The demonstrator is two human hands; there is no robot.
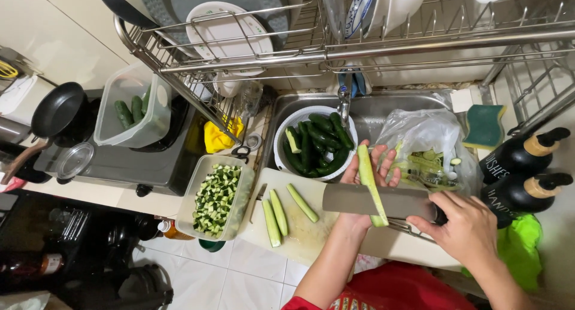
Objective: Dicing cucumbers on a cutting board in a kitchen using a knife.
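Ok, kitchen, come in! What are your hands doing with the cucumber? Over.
Left hand holds a peeled cucumber strip. Right hand grips cleaver, blade against the strip. Three strips wait on the cutting board.

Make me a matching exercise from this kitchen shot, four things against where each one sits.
1 diced cucumber
2 whole cucumbers
3 peeled halves
4 green sponge

A white colander in the sink
B cutting board
C sink ledge, right
D clear rectangular tub

Pairs: 1-D, 2-A, 3-B, 4-C
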